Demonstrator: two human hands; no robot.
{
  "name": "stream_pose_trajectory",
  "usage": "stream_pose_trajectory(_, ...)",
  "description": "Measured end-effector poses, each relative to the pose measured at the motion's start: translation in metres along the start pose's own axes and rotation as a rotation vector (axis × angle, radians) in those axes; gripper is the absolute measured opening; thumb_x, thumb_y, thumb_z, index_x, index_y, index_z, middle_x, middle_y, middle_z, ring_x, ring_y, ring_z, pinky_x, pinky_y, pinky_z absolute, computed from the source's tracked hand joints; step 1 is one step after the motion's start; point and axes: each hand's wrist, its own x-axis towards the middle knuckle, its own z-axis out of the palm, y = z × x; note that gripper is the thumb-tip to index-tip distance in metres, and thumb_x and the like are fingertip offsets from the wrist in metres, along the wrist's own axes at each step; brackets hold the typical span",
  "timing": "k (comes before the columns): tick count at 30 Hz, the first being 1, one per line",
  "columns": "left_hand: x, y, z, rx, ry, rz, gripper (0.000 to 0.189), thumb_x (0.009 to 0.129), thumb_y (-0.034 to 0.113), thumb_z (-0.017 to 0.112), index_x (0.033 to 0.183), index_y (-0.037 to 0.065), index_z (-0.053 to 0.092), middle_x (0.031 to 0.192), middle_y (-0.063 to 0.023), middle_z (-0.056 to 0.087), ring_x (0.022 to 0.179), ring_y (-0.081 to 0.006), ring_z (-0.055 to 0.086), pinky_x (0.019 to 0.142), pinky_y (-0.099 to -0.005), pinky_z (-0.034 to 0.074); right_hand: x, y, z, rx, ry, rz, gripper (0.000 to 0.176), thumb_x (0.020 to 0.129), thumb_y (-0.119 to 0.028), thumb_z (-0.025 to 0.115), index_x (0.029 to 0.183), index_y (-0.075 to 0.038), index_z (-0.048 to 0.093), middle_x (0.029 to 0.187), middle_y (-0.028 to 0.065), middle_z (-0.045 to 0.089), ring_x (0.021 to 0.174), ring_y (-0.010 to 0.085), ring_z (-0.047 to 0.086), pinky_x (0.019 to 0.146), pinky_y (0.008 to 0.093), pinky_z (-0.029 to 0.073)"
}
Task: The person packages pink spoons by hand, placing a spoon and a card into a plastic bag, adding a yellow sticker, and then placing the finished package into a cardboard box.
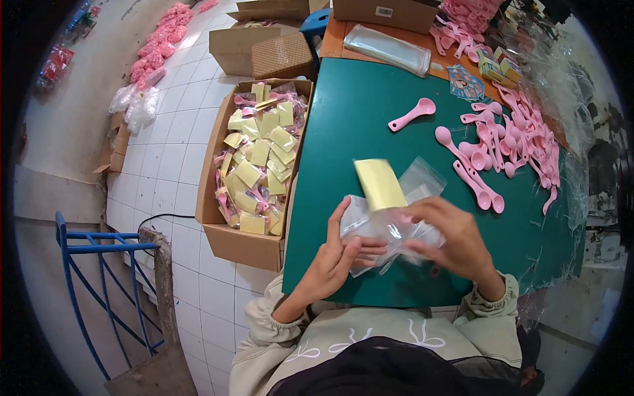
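My left hand (332,259) has its fingers stretched out against a clear plastic bag (376,228), with one finger raised along the bag's left side. My right hand (452,239), smeared by motion at the fingertips, is closed on the bag's right side. A yellow card (381,185) stands out above the bag, its lower end at the plastic near my right fingers. More clear bags (422,177) lie on the green table top just behind. One pink spoon (413,115) lies alone farther back.
Many pink spoons (492,142) are heaped on the table's right. A carton (243,247) full of packed bags with yellow cards stands to the left. A stack of clear sleeves (387,49) lies at the back edge. A blue metal frame (105,241) stands at far left.
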Motion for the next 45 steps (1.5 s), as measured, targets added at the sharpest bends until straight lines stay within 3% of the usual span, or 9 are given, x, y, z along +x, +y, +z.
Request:
stream_pose_trajectory(1, -0.002, 0.0, 0.0, -0.054, 0.003, -0.031, 0.056, 0.098, 0.013, 0.032, 0.141, 0.007, -0.004, 0.107, -0.0213, 0.06, 0.097, -0.025, 0.062, 0.079, -0.0338, 0.053, -0.002, 0.001, 0.004, -0.037, -0.082, -0.059, 0.039, 0.073, -0.016, 0.071, 0.108, -0.005, 0.056, 0.104, 0.014, 0.055, 0.093, 0.0322, 0.057, 0.078, 0.037, 0.048)
stream_pose_trajectory(4, -0.01, -0.005, 0.0, -0.088, 0.023, -0.056, 0.055, 0.098, 0.013, 0.031, 0.141, 0.007, -0.002, 0.109, -0.0219, 0.059, 0.099, -0.0255, 0.062, 0.081, -0.0337, 0.053, -0.007, 0.002, 0.015, -0.009, -0.175, -0.035, 0.033, 0.073, -0.014, 0.07, 0.102, -0.005, 0.057, 0.1, 0.013, 0.054, 0.096, 0.0306, 0.055, 0.079, 0.0371, 0.047)
stream_pose_trajectory(8, -0.017, -0.015, 0.0, 0.017, -0.031, -0.108, 0.053, 0.099, 0.014, 0.029, 0.142, 0.011, -0.001, 0.117, -0.0254, 0.054, 0.105, -0.0311, 0.058, 0.084, -0.036, 0.051, -0.006, 0.011, 0.03, -0.031, -0.248, -0.051, 0.027, 0.072, -0.01, 0.069, 0.095, -0.005, 0.057, 0.094, 0.0115, 0.051, 0.091, 0.0289, 0.054, 0.075, 0.0365, 0.047)
stream_pose_trajectory(17, -0.018, -0.012, 0.005, -0.004, -0.024, -0.174, 0.051, 0.098, 0.01, 0.03, 0.142, 0.01, 0.005, 0.113, -0.0225, 0.057, 0.106, -0.027, 0.058, 0.088, -0.0342, 0.049, -0.006, 0.018, 0.047, -0.002, -0.309, -0.133, 0.027, 0.068, -0.006, 0.071, 0.09, -0.005, 0.054, 0.089, 0.0098, 0.048, 0.084, 0.0272, 0.051, 0.071, 0.0356, 0.043)
stream_pose_trajectory(23, -0.021, -0.016, 0.004, 0.144, 0.03, -0.036, 0.052, 0.096, 0.009, 0.039, 0.141, 0.006, 0.013, 0.098, -0.0169, 0.065, 0.09, -0.0165, 0.062, 0.083, -0.0303, 0.051, -0.006, 0.018, 0.054, -0.012, -0.24, -0.223, 0.024, 0.066, -0.006, 0.072, 0.081, -0.006, 0.052, 0.084, 0.008, 0.048, 0.079, 0.0257, 0.051, 0.068, 0.0356, 0.042)
stream_pose_trajectory(29, -0.016, -0.004, 0.007, -0.012, 0.11, -0.136, 0.053, 0.095, 0.008, 0.042, 0.14, 0.006, 0.015, 0.093, -0.0148, 0.066, 0.083, -0.0128, 0.061, 0.074, -0.0274, 0.053, -0.007, 0.009, 0.059, -0.132, -0.158, -0.361, 0.024, 0.064, -0.005, 0.07, 0.078, -0.005, 0.051, 0.079, 0.008, 0.047, 0.072, 0.0243, 0.05, 0.065, 0.0353, 0.041)
stream_pose_trajectory(34, -0.003, -0.009, 0.009, 0.206, 0.111, -0.102, 0.056, 0.092, 0.005, 0.046, 0.141, 0.008, 0.017, 0.08, -0.0126, 0.066, 0.074, -0.0137, 0.064, 0.065, -0.0269, 0.053, -0.012, 0.006, 0.064, -0.176, -0.163, -0.456, 0.021, 0.067, -0.009, 0.065, 0.081, 0.0, 0.053, 0.078, 0.0093, 0.048, 0.075, 0.0241, 0.05, 0.068, 0.0359, 0.042)
stream_pose_trajectory(40, 0.0, -0.014, 0.012, 0.274, 0.188, -0.059, 0.058, 0.091, 0.002, 0.047, 0.14, 0.008, 0.017, 0.082, -0.0149, 0.067, 0.078, -0.018, 0.066, 0.067, -0.0275, 0.053, -0.009, 0.016, 0.038, 0.243, -0.414, -0.362, 0.015, 0.073, -0.004, 0.063, 0.081, 0.0, 0.051, 0.08, 0.0097, 0.049, 0.076, 0.0239, 0.051, 0.068, 0.0352, 0.042)
stream_pose_trajectory(45, -0.002, -0.015, 0.01, 0.033, 0.105, -0.109, 0.049, 0.093, 0.003, 0.042, 0.138, 0.006, 0.022, 0.096, -0.0177, 0.065, 0.089, -0.0203, 0.065, 0.074, -0.0284, 0.054, -0.005, 0.064, -0.057, 0.649, -0.431, -0.284, 0.016, 0.075, -0.01, 0.066, 0.074, -0.004, 0.051, 0.074, 0.0058, 0.052, 0.069, 0.0206, 0.05, 0.064, 0.0322, 0.04)
